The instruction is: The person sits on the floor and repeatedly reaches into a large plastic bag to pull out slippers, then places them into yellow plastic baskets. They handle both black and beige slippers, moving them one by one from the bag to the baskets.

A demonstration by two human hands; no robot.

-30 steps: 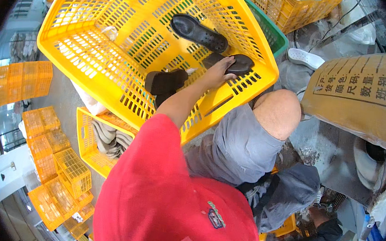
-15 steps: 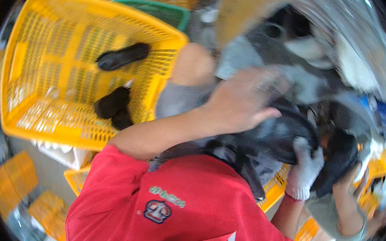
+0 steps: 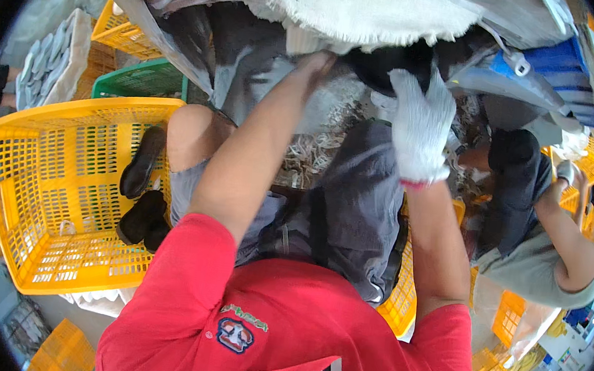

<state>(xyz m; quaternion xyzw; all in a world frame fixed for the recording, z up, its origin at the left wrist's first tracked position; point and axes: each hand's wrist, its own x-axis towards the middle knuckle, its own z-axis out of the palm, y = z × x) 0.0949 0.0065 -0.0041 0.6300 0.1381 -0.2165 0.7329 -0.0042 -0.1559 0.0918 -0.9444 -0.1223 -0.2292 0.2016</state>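
Note:
A black piece (image 3: pixel 390 66), apparently a shoe sole, is held out in front under the fringe of a white cloth (image 3: pixel 374 5). My right hand (image 3: pixel 422 126), in a white knitted glove, grips its right side, thumb to the left and fingers up along it. My bare left hand (image 3: pixel 315 64) reaches to the left of the piece. Its fingers are blurred and partly hidden beneath the cloth. Beside my left knee stands a yellow basket (image 3: pixel 29 186) with a few black shoe soles (image 3: pixel 142 162) along its right wall.
A green crate (image 3: pixel 138 80) stands behind the yellow basket. Pale scraps (image 3: pixel 310 159) cover the ground ahead of my knees. To my right sits another person (image 3: pixel 541 276), with yellow crates (image 3: pixel 592 162) beyond. A tray of grey sole-shaped pieces (image 3: pixel 50 58) is at far left.
Both hands have moved forward, away from my lap, carrying the black piece beneath the white cloth. The view has swung, and the yellow basket now appears lower and further left.

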